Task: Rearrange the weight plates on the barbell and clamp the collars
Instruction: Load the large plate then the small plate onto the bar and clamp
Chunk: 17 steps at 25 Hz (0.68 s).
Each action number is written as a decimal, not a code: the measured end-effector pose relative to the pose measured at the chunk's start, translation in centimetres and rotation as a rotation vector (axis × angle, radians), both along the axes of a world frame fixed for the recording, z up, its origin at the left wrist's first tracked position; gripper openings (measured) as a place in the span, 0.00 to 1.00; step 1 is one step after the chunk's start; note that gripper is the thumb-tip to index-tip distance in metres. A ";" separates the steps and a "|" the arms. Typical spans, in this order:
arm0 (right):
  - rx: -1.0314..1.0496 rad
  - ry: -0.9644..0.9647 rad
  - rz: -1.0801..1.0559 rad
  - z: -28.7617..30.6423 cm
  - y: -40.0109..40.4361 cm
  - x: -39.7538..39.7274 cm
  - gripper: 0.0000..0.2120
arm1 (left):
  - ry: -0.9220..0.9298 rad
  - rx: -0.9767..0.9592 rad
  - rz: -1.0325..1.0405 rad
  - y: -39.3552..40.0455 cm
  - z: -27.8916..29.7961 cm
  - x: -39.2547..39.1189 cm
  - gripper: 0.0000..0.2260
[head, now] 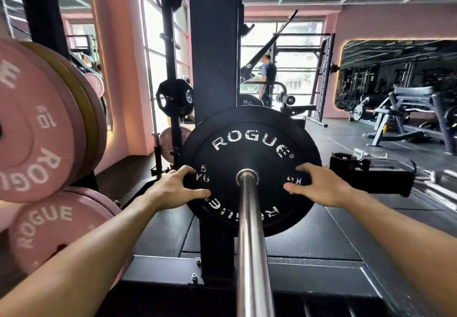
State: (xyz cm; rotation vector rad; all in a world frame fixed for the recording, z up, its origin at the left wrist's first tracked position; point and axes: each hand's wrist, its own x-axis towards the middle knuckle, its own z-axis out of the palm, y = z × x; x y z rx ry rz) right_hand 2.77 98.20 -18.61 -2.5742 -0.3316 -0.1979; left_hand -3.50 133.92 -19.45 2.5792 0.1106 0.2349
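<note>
Rack upright (214, 44) behind plate (249, 143); sleeve (252, 242) bare.

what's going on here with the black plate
A person has a black plate on the sleeve of a barbell. The left hand grips its left edge and the right hand its right edge. No collar is on the bar in front of it. Pink plates sit on a rack at the left.

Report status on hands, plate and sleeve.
Left hand and right hand grip black 5 kg plate at its sides. Plate on barbell sleeve. No collar on sleeve; nothing blocking.
</note>
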 end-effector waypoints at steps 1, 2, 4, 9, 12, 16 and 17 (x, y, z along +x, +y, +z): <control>-0.007 -0.014 0.018 0.4 0.0 -1.0 0.40 | 0.000 -0.001 -0.010 -0.3 0.3 -1.0 0.40; -0.016 -0.033 0.030 0.9 -0.2 -2.1 0.41 | -0.006 -0.005 -0.020 -0.4 0.8 -2.0 0.40; -0.023 -0.074 0.041 2.8 -1.0 -4.1 0.42 | -0.055 -0.011 -0.018 -0.7 2.5 -4.1 0.40; -0.077 -0.136 0.069 12.4 -2.6 -8.0 0.42 | -0.151 0.085 -0.005 -2.4 12.1 -8.4 0.46; -0.088 -0.153 0.065 21.1 -3.2 -9.1 0.42 | -0.177 0.055 -0.011 -3.0 20.5 -9.5 0.43; -0.090 -0.156 0.108 32.1 -3.3 -9.7 0.41 | -0.206 0.024 -0.029 -3.1 32.1 -9.9 0.38; -0.078 -0.140 0.120 35.8 -3.2 -9.6 0.40 | -0.209 0.020 -0.025 -3.0 36.1 -9.9 0.36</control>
